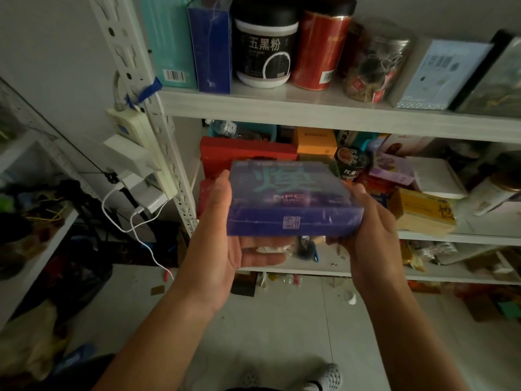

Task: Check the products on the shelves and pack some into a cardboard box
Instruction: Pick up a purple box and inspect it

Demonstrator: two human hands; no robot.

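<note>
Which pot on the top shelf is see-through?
The clear jar, rightmost of the three, beside the red tin; packets show through it. The black-and-white tub and red tin hide their contents.

Left hand (pixel 225 221) and right hand (pixel 369 221) hold purple box (pixel 293 198) level before shelves (pixel 310 108).

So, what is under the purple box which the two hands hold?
The left hand supports the purple box from below, fingers showing under its front edge. The right hand holds its right end. The box's underside itself is hidden.
</note>
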